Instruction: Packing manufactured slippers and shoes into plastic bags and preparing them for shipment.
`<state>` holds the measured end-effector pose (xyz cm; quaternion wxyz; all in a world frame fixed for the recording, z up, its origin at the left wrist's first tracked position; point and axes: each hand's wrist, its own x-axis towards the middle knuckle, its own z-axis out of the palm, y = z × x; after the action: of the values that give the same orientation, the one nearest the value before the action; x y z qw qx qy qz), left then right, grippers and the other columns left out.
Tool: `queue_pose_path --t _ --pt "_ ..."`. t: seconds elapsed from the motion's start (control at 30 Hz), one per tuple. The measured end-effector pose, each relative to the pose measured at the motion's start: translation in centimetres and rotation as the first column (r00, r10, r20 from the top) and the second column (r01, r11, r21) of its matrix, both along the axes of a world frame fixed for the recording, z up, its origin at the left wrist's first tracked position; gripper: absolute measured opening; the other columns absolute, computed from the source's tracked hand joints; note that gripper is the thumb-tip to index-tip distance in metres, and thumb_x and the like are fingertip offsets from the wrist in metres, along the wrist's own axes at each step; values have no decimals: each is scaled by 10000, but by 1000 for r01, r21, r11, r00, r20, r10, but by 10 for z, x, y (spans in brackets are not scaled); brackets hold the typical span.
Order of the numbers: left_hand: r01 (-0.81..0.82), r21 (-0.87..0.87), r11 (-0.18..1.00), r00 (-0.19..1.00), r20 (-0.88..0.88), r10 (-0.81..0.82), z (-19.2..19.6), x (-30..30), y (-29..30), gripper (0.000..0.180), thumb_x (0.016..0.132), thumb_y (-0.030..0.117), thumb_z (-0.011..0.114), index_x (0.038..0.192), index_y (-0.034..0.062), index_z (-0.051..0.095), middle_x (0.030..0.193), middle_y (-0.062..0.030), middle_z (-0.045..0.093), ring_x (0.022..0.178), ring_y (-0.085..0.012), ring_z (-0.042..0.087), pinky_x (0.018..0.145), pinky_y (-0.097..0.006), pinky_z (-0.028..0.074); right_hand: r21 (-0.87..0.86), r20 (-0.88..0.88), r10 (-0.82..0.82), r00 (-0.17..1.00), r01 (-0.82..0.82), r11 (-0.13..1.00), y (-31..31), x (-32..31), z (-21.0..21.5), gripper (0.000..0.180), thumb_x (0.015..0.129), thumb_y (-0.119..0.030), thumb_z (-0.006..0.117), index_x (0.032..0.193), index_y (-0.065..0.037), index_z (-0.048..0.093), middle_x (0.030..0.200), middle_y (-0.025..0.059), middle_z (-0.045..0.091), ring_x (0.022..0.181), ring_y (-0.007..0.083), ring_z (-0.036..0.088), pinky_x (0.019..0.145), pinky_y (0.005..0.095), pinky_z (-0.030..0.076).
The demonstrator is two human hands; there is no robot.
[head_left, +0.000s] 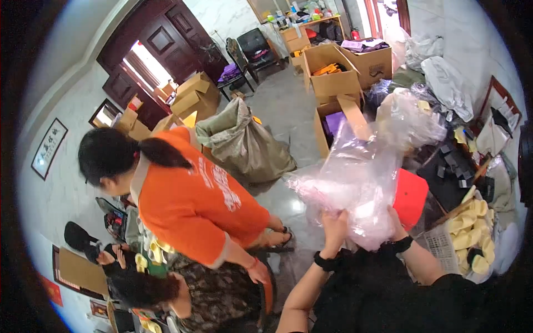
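Observation:
In front of me I hold up a large clear plastic bag (355,183), crumpled and shiny, with a pinkish tint on its left side. My left hand (335,228) is closed on the bag's lower left edge. At its lower right edge my right hand (396,224) grips it too, its fingers partly hidden by the plastic. Black bands circle both wrists. Just beyond my right hand is a smooth red object (410,198), partly covered by the bag; its kind I cannot make out.
On my left stands a person in an orange shirt (189,194), beside a seated person in camouflage (222,294). A large woven sack (250,144) and cardboard boxes (333,75) stand ahead. To my right are yellow foam-like pieces (469,238), a white crate (440,247) and plastic bags (449,83).

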<state>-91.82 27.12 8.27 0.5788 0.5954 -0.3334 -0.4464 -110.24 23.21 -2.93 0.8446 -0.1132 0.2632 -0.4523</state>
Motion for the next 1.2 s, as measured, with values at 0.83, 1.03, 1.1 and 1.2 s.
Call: queue_pose_path --t 0.83,1.03,1.1,1.2 --pt "-639 -252 727 723 127 679 -66 424 -351 118 804 36 498 907 27 554 921 -68 530 871 -197 491 810 -346 398 -138 29 758 651 -749 648 -489 507 100 764 786 -650 371 1231 -32 425 1193 137 498 1056 266 505 886 426 419" --pt "-822 -421 383 379 96 920 6 477 -403 32 784 43 515 801 23 533 674 -34 523 573 -155 488 609 -284 434 -159 -1 849 528 -838 521 -551 604 132 740 792 -604 416 1248 -22 397 1202 145 487 1066 255 501 888 423 427" --pt "-830 -420 367 527 -379 760 15 499 -411 105 797 46 523 892 5 505 825 -33 511 796 -166 493 701 -281 426 -215 6 859 512 -838 501 -566 638 145 650 829 -522 451 1232 -13 406 1182 143 506 1056 243 514 888 422 434" --pt "-675 -531 512 665 -137 735 14 544 -408 239 787 108 563 994 16 489 931 -59 502 929 -202 481 782 -353 392 -199 -12 883 470 -866 459 -580 696 162 567 848 -431 494 1214 -6 414 1148 136 528 985 232 561 818 390 488"
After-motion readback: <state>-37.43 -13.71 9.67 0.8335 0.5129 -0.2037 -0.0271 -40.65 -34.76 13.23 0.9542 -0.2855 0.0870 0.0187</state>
